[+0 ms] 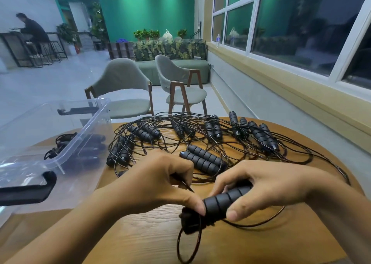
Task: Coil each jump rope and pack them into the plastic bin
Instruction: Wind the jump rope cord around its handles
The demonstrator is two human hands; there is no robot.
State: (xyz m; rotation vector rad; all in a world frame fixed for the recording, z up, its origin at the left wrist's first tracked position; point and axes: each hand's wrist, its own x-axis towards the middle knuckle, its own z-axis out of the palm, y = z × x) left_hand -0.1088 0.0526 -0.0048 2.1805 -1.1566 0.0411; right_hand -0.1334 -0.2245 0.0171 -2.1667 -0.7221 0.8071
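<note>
Fingers of the right hand (pixel 267 185) are curling round a black foam handle (pixel 224 200), thumb pressing its near side. The left hand (pixel 158 181) is pinching the cord (pixel 178 245) by the handle's end, with a small loop hanging at six o'clock. Loose jump ropes (pixel 200 139) are lying tangled on the wooden table (pixel 152 233) at twelve o'clock. At ten o'clock the clear plastic bin (pixel 76 135) is holding coiled ropes (pixel 88 147).
</note>
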